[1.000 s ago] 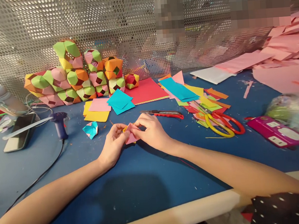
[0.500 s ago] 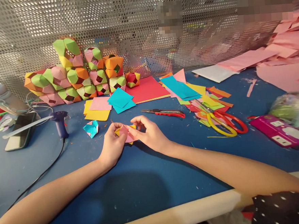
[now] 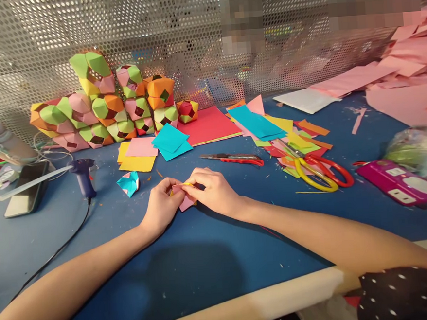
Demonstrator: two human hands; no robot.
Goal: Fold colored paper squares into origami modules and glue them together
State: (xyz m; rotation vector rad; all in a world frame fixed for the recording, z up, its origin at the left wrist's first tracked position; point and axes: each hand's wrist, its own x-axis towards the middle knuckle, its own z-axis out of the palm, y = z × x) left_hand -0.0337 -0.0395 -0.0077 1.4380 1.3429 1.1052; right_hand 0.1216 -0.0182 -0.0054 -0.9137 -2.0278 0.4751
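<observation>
Between my two hands is a small folded piece of pink and yellow paper (image 3: 186,203), held just above the blue table. My left hand (image 3: 161,202) pinches its left side between thumb and fingers. On the other side, my right hand (image 3: 214,191) grips the upper right edge, fingers closed over it. The fingers cover much of the folds. A folded blue and pink paper piece (image 3: 128,184) lies to the left of my hands. Beyond them are blue paper squares (image 3: 171,141), yellow and pink sheets (image 3: 137,163), and a red-handled box cutter (image 3: 232,158).
Folded paper balls (image 3: 109,108) are stacked against the perforated metal screen (image 3: 197,29). A glue gun (image 3: 84,179), phone (image 3: 27,190) and bottle (image 3: 5,140) stand left. Scissors (image 3: 318,172) lie on paper scraps at right, near a magenta packet (image 3: 401,181).
My right fingers have closed down onto the paper's top edge, where they were raised before. The pink and yellow paper has turned and sits slightly lower. My view has shifted a little.
</observation>
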